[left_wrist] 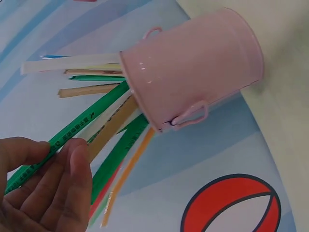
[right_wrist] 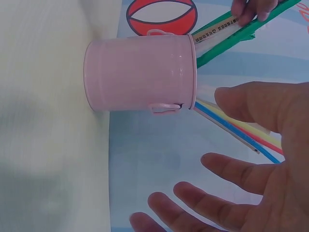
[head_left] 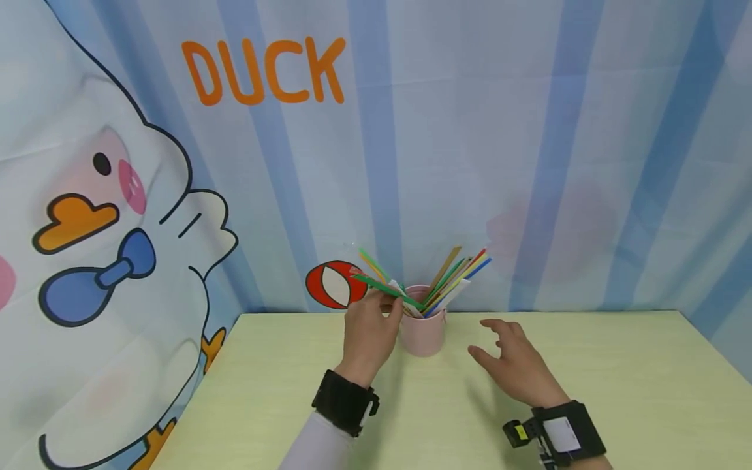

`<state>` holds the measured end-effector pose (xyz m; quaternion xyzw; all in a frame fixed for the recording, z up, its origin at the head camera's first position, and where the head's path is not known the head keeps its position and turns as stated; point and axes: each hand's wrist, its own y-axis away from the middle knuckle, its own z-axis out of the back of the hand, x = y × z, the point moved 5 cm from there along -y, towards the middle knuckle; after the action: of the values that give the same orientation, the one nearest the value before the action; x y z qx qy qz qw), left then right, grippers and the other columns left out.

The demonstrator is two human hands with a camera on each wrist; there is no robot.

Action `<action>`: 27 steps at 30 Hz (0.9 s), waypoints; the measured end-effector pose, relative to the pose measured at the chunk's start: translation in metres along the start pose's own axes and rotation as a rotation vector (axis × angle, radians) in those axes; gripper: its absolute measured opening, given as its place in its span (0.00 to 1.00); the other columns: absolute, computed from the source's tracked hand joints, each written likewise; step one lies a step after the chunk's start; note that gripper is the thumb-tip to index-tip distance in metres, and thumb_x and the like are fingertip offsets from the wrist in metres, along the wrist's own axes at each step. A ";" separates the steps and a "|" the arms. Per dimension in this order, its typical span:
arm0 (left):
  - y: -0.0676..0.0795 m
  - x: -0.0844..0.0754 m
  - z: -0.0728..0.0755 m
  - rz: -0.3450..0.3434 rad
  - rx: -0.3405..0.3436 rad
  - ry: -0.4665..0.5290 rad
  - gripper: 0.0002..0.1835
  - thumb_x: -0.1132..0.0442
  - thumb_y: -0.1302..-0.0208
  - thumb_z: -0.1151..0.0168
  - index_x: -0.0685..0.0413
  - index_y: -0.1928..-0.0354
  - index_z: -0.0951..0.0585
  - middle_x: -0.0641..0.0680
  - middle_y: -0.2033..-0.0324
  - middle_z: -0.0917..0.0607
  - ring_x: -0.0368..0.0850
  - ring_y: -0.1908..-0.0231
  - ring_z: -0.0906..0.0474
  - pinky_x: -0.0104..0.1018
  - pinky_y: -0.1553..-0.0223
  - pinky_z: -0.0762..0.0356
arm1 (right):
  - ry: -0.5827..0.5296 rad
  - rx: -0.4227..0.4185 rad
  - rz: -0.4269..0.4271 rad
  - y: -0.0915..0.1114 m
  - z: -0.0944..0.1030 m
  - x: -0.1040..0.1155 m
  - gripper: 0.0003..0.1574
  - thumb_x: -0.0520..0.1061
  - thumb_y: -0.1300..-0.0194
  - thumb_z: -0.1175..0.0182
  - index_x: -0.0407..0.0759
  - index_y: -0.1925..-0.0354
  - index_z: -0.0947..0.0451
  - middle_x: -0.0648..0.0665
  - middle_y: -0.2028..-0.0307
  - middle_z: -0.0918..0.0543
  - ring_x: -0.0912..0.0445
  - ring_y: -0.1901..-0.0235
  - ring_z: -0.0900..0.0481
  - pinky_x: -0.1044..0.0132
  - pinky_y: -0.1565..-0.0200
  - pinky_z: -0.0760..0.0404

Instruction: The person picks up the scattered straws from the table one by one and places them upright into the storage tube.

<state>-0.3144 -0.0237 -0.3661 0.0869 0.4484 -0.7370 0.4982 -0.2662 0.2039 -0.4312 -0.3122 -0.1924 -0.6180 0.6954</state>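
A small pink metal bucket with side handles stands upright on the table, filled with slim coloured sticks. My left hand is at the left of its rim, thumb and fingers pinching a flat green stick with black print. That stick's lower end is still inside the bucket. Brown and other green sticks lean just beside those fingers. My right hand hovers to the right of the bucket, holding nothing, its fingers spread. Nearest its thumb in the right wrist view are blue, red and yellow sticks.
The pale yellow table ends at a light blue striped cloth backdrop close behind the bucket. A cartoon duck, the word DUCK and a red-and-white ball are printed on that cloth. Each wrist wears a black band.
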 end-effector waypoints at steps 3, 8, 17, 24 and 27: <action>-0.002 0.006 -0.008 0.012 0.023 -0.016 0.07 0.59 0.36 0.39 0.53 0.61 0.16 0.49 0.69 0.12 0.36 0.68 0.20 0.40 0.64 0.19 | -0.002 0.002 -0.003 0.000 -0.001 0.000 0.39 0.60 0.34 0.44 0.38 0.35 0.39 0.31 0.44 0.33 0.39 0.49 0.28 0.43 0.55 0.23; -0.005 0.015 -0.022 0.022 0.058 -0.051 0.08 0.58 0.35 0.41 0.54 0.64 0.17 0.50 0.72 0.14 0.39 0.71 0.22 0.36 0.72 0.21 | -0.006 0.010 0.001 0.000 -0.004 -0.002 0.39 0.60 0.33 0.45 0.38 0.35 0.39 0.32 0.44 0.33 0.39 0.49 0.28 0.43 0.55 0.23; -0.008 0.021 -0.043 0.068 0.161 -0.137 0.10 0.57 0.35 0.43 0.53 0.71 0.19 0.50 0.78 0.17 0.41 0.79 0.25 0.34 0.84 0.30 | 0.001 0.016 -0.014 -0.001 -0.005 -0.004 0.39 0.62 0.33 0.46 0.40 0.35 0.39 0.33 0.42 0.34 0.41 0.48 0.28 0.43 0.54 0.23; -0.007 0.023 -0.056 0.056 0.214 -0.217 0.14 0.55 0.34 0.44 0.51 0.76 0.20 0.50 0.79 0.20 0.43 0.79 0.26 0.35 0.86 0.32 | -0.007 0.022 -0.006 -0.001 -0.007 -0.003 0.39 0.62 0.33 0.45 0.41 0.35 0.39 0.34 0.43 0.33 0.41 0.50 0.27 0.44 0.55 0.23; -0.005 0.025 -0.060 0.056 0.233 -0.216 0.14 0.54 0.33 0.45 0.51 0.75 0.20 0.51 0.78 0.19 0.42 0.80 0.26 0.34 0.87 0.32 | -0.009 0.019 0.000 0.000 -0.007 -0.002 0.38 0.62 0.33 0.45 0.40 0.35 0.38 0.34 0.43 0.33 0.42 0.50 0.27 0.45 0.55 0.22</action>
<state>-0.3499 0.0057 -0.4123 0.0767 0.3008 -0.7751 0.5503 -0.2675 0.2012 -0.4375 -0.3084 -0.2013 -0.6150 0.6973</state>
